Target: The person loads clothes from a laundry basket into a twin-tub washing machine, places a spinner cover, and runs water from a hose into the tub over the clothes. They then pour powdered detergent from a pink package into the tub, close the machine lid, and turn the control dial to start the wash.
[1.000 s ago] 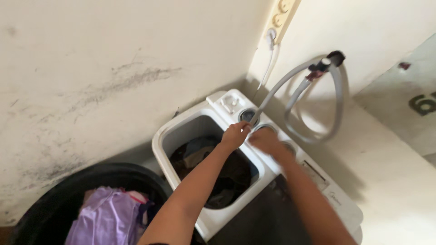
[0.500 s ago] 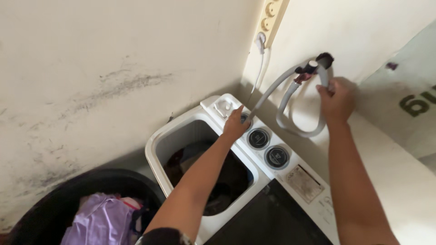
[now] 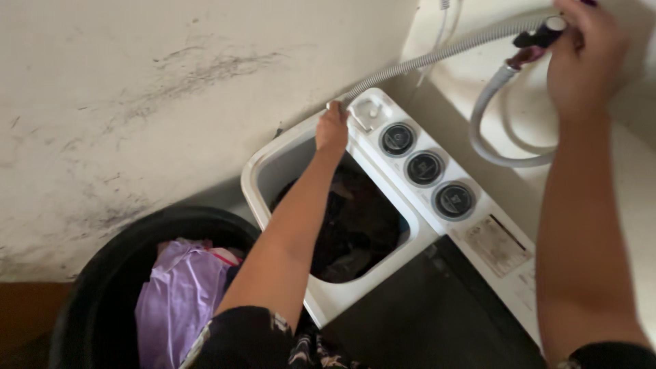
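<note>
Hose: grey ribbed hose, running from the washer's back corner up to the wall tap, looping below it.
Left hand: left hand closed on the hose end at the tub rim.
Right hand: right hand wrapped around the tap.
Washer: white twin-tub washing machine, dark laundry inside, three dials.
Room: scuffed wall; black basin holding lilac cloth.

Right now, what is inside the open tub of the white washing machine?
The tub holds a heap of dark clothes. The left hand grips the hose end at its rim; the forearm covers part of the load, and the tub bottom is hidden.
</note>
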